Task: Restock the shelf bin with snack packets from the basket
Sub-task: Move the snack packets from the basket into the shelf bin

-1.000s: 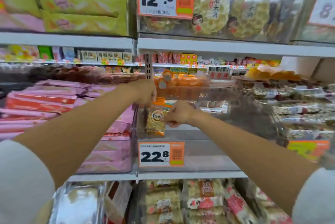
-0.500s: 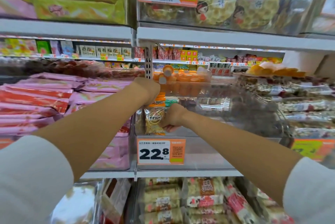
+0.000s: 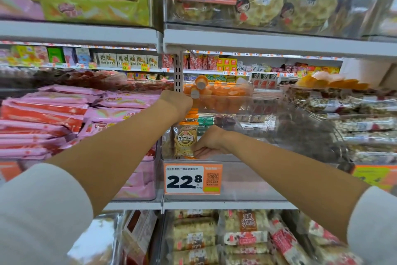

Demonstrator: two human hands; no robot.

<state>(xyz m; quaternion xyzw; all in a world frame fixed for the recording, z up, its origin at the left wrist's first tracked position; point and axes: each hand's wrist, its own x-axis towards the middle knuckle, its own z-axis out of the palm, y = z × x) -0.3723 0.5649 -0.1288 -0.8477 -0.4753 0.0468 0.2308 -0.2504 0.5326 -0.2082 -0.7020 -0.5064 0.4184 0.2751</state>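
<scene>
A clear shelf bin (image 3: 247, 181) with a 22.8 price tag (image 3: 192, 179) sits at mid height. An orange-topped snack packet (image 3: 186, 139) stands upright at the bin's left end. My right hand (image 3: 211, 142) pinches its lower right edge inside the bin. My left hand (image 3: 178, 103) is curled above the packet, gripping its orange top; the fingers are hidden. The basket is out of view.
Pink wafer packs (image 3: 64, 118) fill the bin to the left. Orange jelly cups (image 3: 217, 93) lie in a clear tray behind. Nut bars (image 3: 365, 123) stack on the right. A white shelf edge (image 3: 279, 43) runs overhead, and more packets (image 3: 214, 239) sit below.
The snack packet has been stood more upright against the bin's left end. Both hands stay on it, and the view has moved closer and slightly up.
</scene>
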